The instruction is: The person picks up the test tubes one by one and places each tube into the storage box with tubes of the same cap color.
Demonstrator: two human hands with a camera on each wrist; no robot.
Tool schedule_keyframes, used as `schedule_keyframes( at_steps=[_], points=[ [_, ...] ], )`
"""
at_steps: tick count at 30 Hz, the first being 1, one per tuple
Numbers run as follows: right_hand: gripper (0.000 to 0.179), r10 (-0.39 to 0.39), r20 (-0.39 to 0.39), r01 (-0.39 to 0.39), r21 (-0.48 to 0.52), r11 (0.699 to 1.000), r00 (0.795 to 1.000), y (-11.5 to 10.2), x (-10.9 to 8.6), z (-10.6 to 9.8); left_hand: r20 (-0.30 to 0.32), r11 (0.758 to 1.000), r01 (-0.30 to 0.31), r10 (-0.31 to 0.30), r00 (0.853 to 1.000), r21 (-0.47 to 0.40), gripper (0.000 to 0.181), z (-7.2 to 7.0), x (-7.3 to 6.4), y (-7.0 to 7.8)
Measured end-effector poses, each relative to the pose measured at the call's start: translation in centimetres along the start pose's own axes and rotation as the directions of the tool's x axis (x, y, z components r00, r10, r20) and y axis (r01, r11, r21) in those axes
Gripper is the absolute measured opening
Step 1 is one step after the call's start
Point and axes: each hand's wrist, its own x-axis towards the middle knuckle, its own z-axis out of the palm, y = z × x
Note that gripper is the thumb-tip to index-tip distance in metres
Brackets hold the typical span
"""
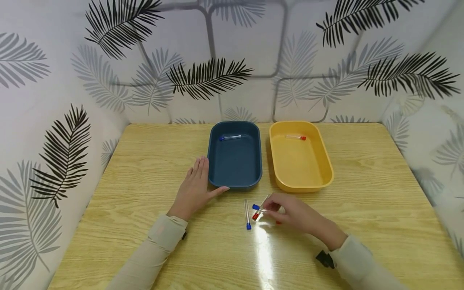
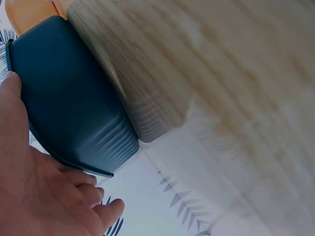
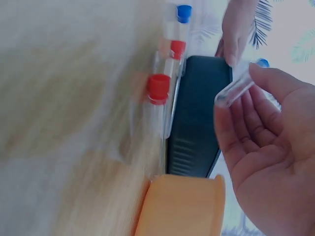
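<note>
My right hand pinches a clear test tube between thumb and fingertips; its blue cap points left in the head view. Under and beside that hand, test tubes lie on the table: one with a blue cap, another with a red cap. A second red cap is partly hidden by the hand. Straight fingers of my left hand lie along the left side of the dark blue tray, its thumb at the near rim.
Inside the blue tray, near its far end, lies a blue-capped tube. To its right stands a yellow tray holding a red-capped tube. Both trays sit toward the back of the wooden table, before a leaf-patterned backdrop.
</note>
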Motion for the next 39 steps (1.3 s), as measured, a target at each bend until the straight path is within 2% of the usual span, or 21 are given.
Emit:
schedule_keyframes(
  at_steps=[5,7,12,16,25,33,39],
  points=[
    [0.015,0.069,-0.043,-0.064,0.104,0.992,0.997,0.2,0.2,-1.2,0.0,1.0,-0.004,0.004,1.0,-0.008,0.111,0.0,-0.1,0.1],
    [0.014,0.1,-0.055,-0.092,0.131,0.987,0.993,-0.7,0.2,-1.8,0.001,1.0,-0.002,0.002,1.0,-0.007,0.112,-0.1,-0.1,0.2],
    [0.011,0.127,-0.111,-0.104,0.188,0.977,0.986,-1.4,0.4,-2.7,0.002,1.0,0.0,0.0,1.0,-0.007,0.111,-0.3,-0.3,0.3],
    [0.012,0.148,-0.125,-0.119,0.216,0.969,0.981,-0.8,0.6,-3.3,0.005,1.0,0.001,-0.001,1.0,-0.011,0.111,-0.5,-0.3,0.4],
    [0.015,0.193,-0.148,-0.166,0.177,0.97,0.97,-1.7,2.1,-5.2,0.006,1.0,0.003,-0.003,1.0,-0.017,0.11,-0.6,-0.3,0.4],
    [0.015,0.178,-0.181,-0.153,0.144,0.978,0.967,-1.8,3.9,-6.1,0.002,1.0,-0.001,0.001,1.0,-0.009,0.111,-0.4,-0.3,0.3],
    [0.016,0.161,-0.161,-0.151,0.076,0.986,0.974,-1.7,5.7,-6.3,-0.007,1.0,-0.004,0.004,1.0,-0.011,0.11,-0.2,-0.2,0.2]
  ],
)
